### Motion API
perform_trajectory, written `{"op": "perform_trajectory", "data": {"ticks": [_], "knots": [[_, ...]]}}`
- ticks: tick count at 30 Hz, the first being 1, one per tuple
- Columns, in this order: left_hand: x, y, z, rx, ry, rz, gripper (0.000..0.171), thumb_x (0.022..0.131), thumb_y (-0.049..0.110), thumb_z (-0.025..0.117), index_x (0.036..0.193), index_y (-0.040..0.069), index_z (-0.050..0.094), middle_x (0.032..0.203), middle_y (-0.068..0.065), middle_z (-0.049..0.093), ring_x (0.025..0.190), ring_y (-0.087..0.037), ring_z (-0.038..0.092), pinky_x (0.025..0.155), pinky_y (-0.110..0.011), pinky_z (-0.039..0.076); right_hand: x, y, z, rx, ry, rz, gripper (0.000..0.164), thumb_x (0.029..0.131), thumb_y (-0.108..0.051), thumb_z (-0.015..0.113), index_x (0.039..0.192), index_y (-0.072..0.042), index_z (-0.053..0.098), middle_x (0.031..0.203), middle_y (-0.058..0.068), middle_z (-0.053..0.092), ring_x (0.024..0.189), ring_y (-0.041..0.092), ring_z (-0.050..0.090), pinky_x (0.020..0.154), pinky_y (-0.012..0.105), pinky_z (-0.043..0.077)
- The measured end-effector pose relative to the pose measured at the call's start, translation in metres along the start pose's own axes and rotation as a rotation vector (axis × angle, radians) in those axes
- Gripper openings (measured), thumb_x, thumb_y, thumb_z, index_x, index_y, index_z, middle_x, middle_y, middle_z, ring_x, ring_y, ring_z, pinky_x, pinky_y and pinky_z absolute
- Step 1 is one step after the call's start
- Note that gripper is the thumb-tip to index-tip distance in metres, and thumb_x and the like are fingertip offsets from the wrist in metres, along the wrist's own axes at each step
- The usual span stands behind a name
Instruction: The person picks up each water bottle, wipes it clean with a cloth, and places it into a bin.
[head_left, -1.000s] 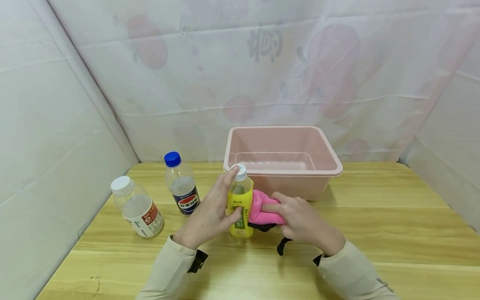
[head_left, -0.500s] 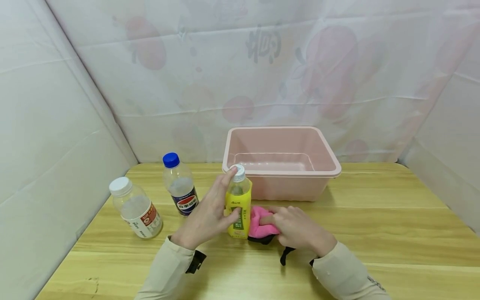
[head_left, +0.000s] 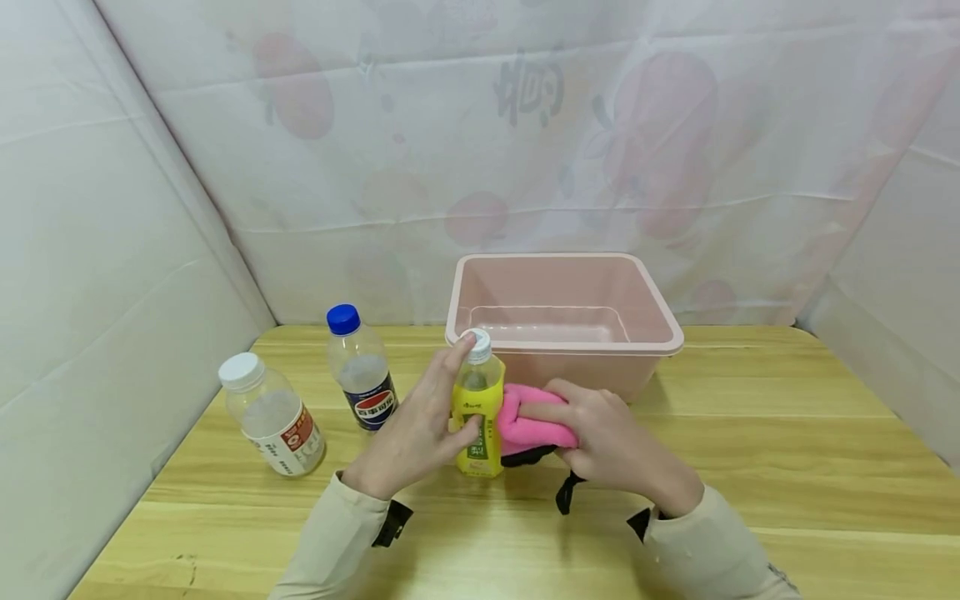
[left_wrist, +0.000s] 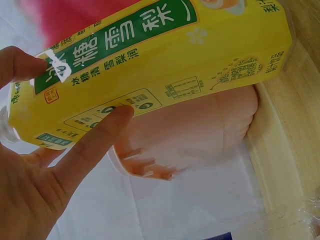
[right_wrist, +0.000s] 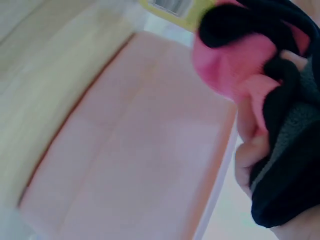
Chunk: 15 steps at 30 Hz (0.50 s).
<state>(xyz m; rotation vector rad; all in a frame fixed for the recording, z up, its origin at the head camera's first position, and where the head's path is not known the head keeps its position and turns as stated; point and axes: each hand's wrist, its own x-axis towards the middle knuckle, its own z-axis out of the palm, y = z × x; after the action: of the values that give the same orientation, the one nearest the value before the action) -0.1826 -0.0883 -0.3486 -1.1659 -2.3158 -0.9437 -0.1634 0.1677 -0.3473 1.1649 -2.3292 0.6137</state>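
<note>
On the counter (head_left: 787, 433), the left grip (head_left: 420, 421) holds a yellow bottle (head_left: 489, 400) upright; the right grip (head_left: 611, 433) clasps pink cloth (head_left: 534, 436) against it.

Yellow-sleeved plastic bottle (head_left: 483, 402) carries a green panel (left_wrist: 117, 37) with white characters. Folded pink fabric cloth (head_left: 534, 431) has black edging. Rectangular plastic bin (head_left: 577, 367) is pale pink. Wooden tabletop (head_left: 787, 458) shows yellow-brown grain.
</note>
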Motion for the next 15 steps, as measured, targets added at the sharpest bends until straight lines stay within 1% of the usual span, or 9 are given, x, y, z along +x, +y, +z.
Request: {"op": "perform_trajectory", "data": {"ticks": [2,4,6,9,10,12,15], "knots": [[-0.0004,-0.0001,0.0001,0.004,0.003,0.007,0.098,0.085,-0.002,0.073,0.159,0.01,0.009,0.136,-0.02,0.045,0.07,-0.011,0.045,0.056,-0.017,0.051,0.0017,0.0003,-0.0017,0.024,0.096,-0.031,0.061,0.055,0.018,0.057,0.103,-0.015,0.074,0.091,0.0,0.06,0.059,0.005,0.043,0.047,0.016,0.038],[-0.0005,-0.0006,0.0005,0.004,0.006,0.019,0.098,0.085,-0.003,0.073,0.158,0.009,0.009,0.136,-0.021,0.045,0.068,-0.011,0.044,0.055,-0.017,0.051,0.0029,0.0005,-0.0024,0.05,0.185,-0.039,0.063,0.057,0.019,0.053,0.107,-0.012,0.074,0.095,0.003,0.063,0.064,0.008,0.05,0.051,0.015,0.043],[-0.0003,-0.0013,0.0012,0.001,0.007,0.032,0.098,0.085,-0.003,0.072,0.158,0.008,0.009,0.136,-0.021,0.044,0.071,-0.012,0.045,0.058,-0.018,0.052,0.004,0.0002,-0.002,0.096,0.26,-0.034,0.062,0.06,0.018,0.053,0.111,-0.01,0.075,0.101,0.008,0.065,0.073,0.015,0.059,0.062,0.015,0.05],[0.0003,-0.0026,0.0019,-0.006,0.002,0.049,0.098,0.085,-0.005,0.071,0.158,0.007,0.008,0.138,-0.022,0.044,0.075,-0.013,0.047,0.062,-0.02,0.054,0.0049,-0.0013,0.0002,0.18,0.359,-0.022,0.062,0.063,0.018,0.055,0.116,-0.007,0.074,0.11,0.015,0.066,0.09,0.025,0.064,0.082,0.016,0.053],[0.0004,-0.0027,0.0017,-0.009,-0.001,0.049,0.098,0.085,-0.005,0.071,0.158,0.007,0.007,0.137,-0.021,0.044,0.075,-0.013,0.047,0.062,-0.02,0.054,0.0053,-0.0016,0.0013,0.202,0.385,-0.026,0.062,0.063,0.018,0.055,0.116,-0.006,0.074,0.111,0.017,0.066,0.093,0.027,0.065,0.086,0.017,0.052],[0.0005,-0.0032,0.0011,-0.014,-0.008,0.043,0.099,0.085,-0.004,0.071,0.159,0.008,0.007,0.137,-0.021,0.044,0.074,-0.013,0.047,0.061,-0.019,0.053,0.0059,-0.0019,0.0034,0.232,0.423,-0.037,0.063,0.062,0.019,0.056,0.118,-0.006,0.074,0.112,0.019,0.065,0.094,0.028,0.064,0.089,0.017,0.051],[0.0004,-0.0036,-0.0005,-0.026,-0.02,0.022,0.099,0.086,-0.003,0.072,0.16,0.01,0.006,0.137,-0.021,0.044,0.069,-0.012,0.046,0.057,-0.018,0.052,0.0067,-0.0012,0.0047,0.248,0.439,-0.053,0.065,0.062,0.019,0.056,0.119,-0.005,0.074,0.111,0.02,0.064,0.093,0.027,0.063,0.089,0.017,0.051]]}}
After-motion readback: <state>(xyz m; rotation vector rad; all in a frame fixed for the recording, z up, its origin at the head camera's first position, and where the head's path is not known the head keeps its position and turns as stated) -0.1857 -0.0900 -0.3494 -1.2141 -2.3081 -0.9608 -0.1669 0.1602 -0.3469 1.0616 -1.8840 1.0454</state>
